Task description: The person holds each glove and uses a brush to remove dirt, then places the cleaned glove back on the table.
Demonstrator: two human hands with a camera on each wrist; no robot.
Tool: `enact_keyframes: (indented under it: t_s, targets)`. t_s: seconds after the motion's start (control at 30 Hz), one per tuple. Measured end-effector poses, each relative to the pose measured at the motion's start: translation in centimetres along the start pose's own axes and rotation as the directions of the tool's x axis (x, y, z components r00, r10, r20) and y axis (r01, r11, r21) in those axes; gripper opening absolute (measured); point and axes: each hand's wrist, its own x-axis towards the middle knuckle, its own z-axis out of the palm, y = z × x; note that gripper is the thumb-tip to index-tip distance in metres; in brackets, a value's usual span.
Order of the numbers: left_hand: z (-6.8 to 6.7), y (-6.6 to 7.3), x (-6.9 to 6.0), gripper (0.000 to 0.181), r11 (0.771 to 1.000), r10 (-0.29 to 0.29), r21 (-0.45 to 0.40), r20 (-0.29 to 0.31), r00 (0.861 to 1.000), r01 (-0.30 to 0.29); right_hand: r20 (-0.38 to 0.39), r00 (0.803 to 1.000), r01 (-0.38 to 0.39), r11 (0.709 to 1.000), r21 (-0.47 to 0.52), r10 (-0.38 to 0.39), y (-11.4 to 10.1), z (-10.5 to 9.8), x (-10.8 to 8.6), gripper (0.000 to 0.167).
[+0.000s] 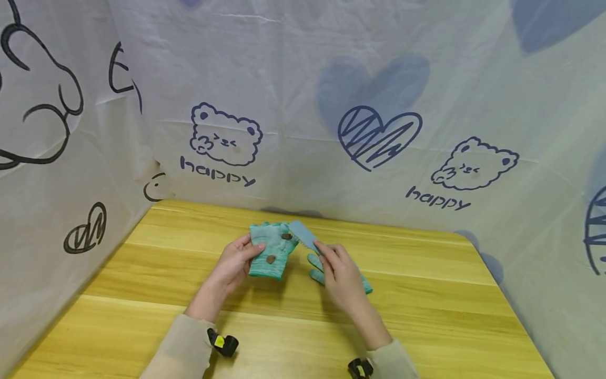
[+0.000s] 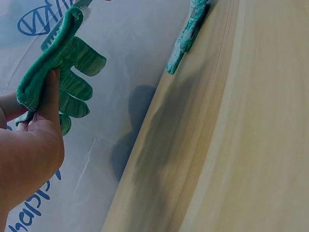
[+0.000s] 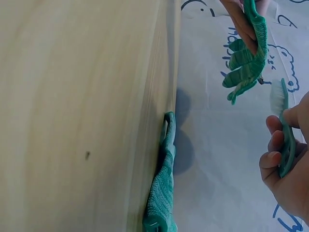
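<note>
left hand (image 1: pixel 235 263) is pinching a green glove (image 1: pixel 275 246) above the desk (image 1: pixel 142 279), cuff (image 1: pixel 266 275) pointing nearward; right hand (image 1: pixel 344 279) is gripping a brush (image 1: pixel 304 236), long axis slanting far-left, bristled end (image 1: pixel 297 230) pointing toward the glove.

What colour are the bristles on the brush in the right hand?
White: the bristles show best in the right wrist view.

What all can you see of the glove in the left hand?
The glove is mottled green and knit-looking, with a cuff, separate fingers and two brown spots. The left hand holds it raised above the table, thumb across its spotted face, glove fingers drooping. The brush is close, apparently not touching.
</note>
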Motion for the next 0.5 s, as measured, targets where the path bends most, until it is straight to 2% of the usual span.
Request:
enact_keyframes:
  t_s: [0.13, 0.33, 0.4, 0.5]
  targets:
    - [-0.03, 0.06, 0.01, 0.057, 1.0, 0.005, -0.007, 0.005, 1.0, -0.005, -0.01, 0.999, 0.035, 0.999, -0.003, -0.035, 0.05, 0.08, 0.1, 0.038]
    - [0.02, 0.09, 0.0, 0.056, 1.0, 0.008, -0.017, 0.024, 1.0, -0.008, 0.072, 0.992, 0.105, 0.994, -0.028, -0.103, 0.02, 0.46, -0.03, 0.038]
    - [0.06, 0.1, -0.01, 0.056, 1.0, 0.009, -0.017, 0.024, 1.0, -0.009, 0.098, 0.992, 0.086, 0.996, -0.024, -0.083, 0.02, 0.53, -0.11, 0.039]
    - [0.11, 0.11, -0.04, 0.057, 1.0, 0.011, -0.012, 0.014, 1.0, -0.011, 0.124, 0.992, 0.005, 0.999, -0.036, -0.001, 0.13, 0.58, -0.28, 0.039]
